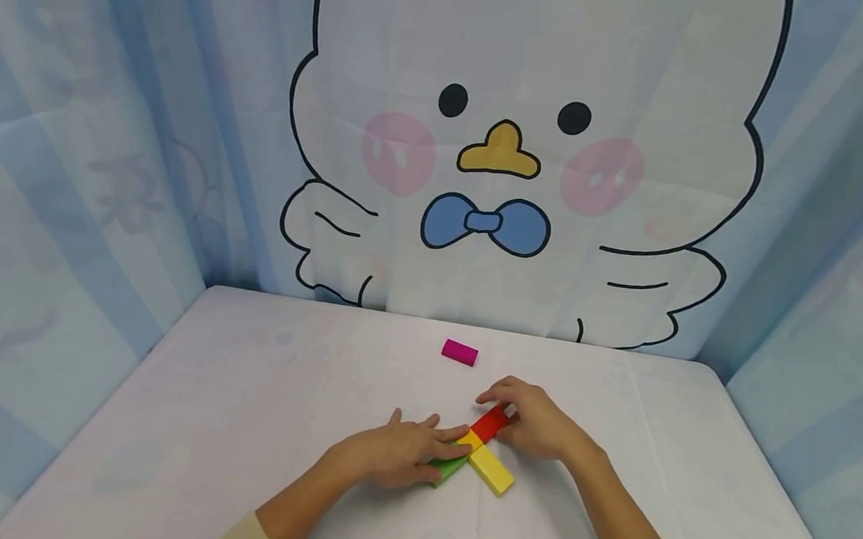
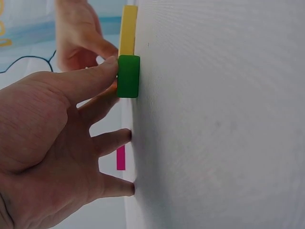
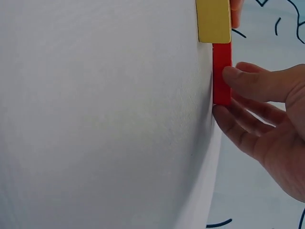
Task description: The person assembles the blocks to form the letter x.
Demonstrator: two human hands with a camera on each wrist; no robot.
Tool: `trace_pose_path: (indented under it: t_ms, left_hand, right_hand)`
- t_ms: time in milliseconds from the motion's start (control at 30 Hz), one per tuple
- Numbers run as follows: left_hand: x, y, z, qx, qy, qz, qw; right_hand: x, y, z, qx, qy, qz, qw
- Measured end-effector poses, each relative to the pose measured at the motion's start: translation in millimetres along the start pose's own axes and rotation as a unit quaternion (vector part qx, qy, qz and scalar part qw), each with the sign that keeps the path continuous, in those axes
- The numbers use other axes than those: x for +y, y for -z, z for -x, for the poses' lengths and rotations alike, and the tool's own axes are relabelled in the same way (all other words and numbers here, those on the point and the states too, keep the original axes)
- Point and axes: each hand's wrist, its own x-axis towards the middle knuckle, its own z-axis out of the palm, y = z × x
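Note:
My left hand lies over a green block with its fingers spread and fairly straight. Its thumb and a fingertip press the top of this block in the left wrist view, while other fingertips touch the table. An orange-yellow piece, partly under the left fingers, joins the green block to a red block. With thumb and fingers, my right hand pinches the red block at its outer end. A yellow rectangular block angles off from the joint toward the near side, touched by neither hand.
A magenta cylinder lies alone toward the back of the white table. Behind the table hangs a curtain with a cartoon bird, and more curtain flanks both sides. Dark wrist straps show at the front edge of the head view.

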Motion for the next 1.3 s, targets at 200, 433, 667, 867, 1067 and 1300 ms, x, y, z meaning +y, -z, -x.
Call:
trace_pose_path:
  t_ms: [200, 433, 667, 867, 1067, 1300]
  left_hand:
    - [-0.1, 0.0, 1.5, 0.006, -0.004, 0.007, 1.0000]
    - [0.3, 1.7, 2.9, 0.008, -0.009, 0.011, 0.9999]
    - [0.6, 4.1, 3.9, 0.006, -0.009, 0.020, 0.9997]
    - [-0.9, 3.4, 4.1, 0.009, -0.014, 0.020, 0.9997]
    - [-1.7, 3.2, 5.2, 0.009, -0.018, 0.022, 0.9995]
    - [-2.5, 1.9, 4.0, 0.004, -0.017, 0.023, 0.9996]
  right_hand:
    - [-1, 1, 6, 0.014, -0.013, -0.004, 1.000]
    - [-5, 1, 16, 0.033, -0.017, 0.016, 0.999]
    - [-9, 4, 25, 0.051, 0.011, 0.035, 0.998]
    - [-12, 5, 35, 0.029, 0.032, 0.038, 0.998]
    - [-13, 5, 45, -0.012, 0.057, 0.027, 0.998]
    - [-11, 2, 54, -0.064, 0.045, 0.015, 0.997]
